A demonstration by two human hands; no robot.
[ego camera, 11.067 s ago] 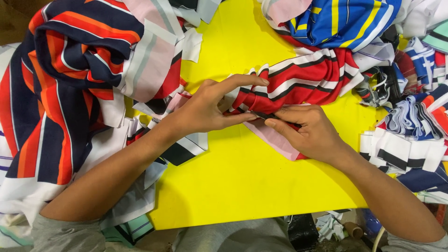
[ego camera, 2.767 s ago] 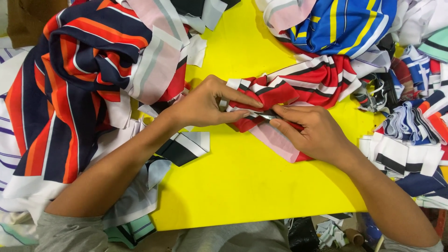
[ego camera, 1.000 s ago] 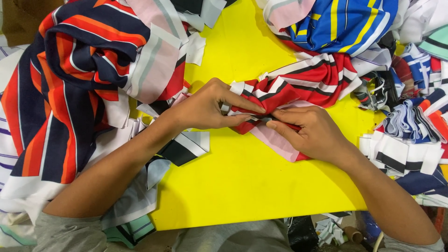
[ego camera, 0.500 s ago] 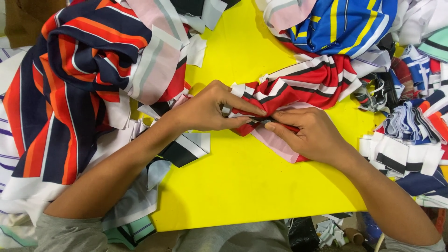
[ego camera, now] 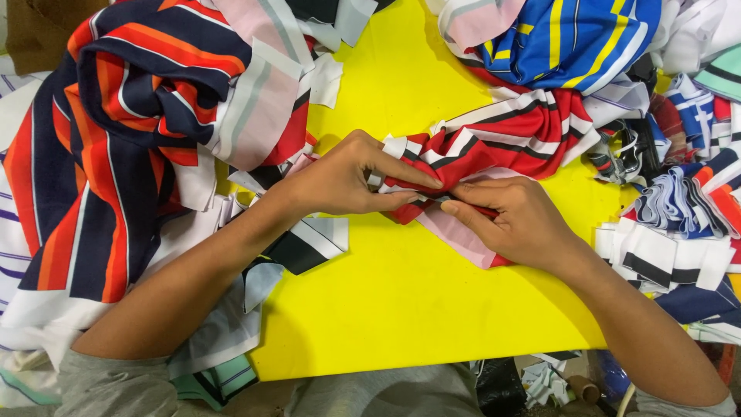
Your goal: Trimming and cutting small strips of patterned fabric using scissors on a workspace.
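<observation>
A red fabric piece with white and black stripes (ego camera: 509,135) lies bunched on the yellow table (ego camera: 409,301). My left hand (ego camera: 343,181) pinches its near edge from the left, fingers pointing right. My right hand (ego camera: 517,220) pinches the same edge from the right, its fingertips meeting the left hand's. Under my right hand a pale pink part of the fabric (ego camera: 455,235) lies flat on the table. Both hands grip the cloth at one spot near the table's middle.
A large pile of navy, orange and white striped cloth (ego camera: 116,147) fills the left side. Blue cloth with yellow stripes (ego camera: 575,38) lies at the back right. Folded striped strips (ego camera: 671,239) sit at the right edge. Black-and-white scraps (ego camera: 305,247) lie under my left forearm.
The hands have stayed at the same spot on the red striped fabric. The fingers have shifted slightly along its edge and the cloth is gathered a little tighter between them.
</observation>
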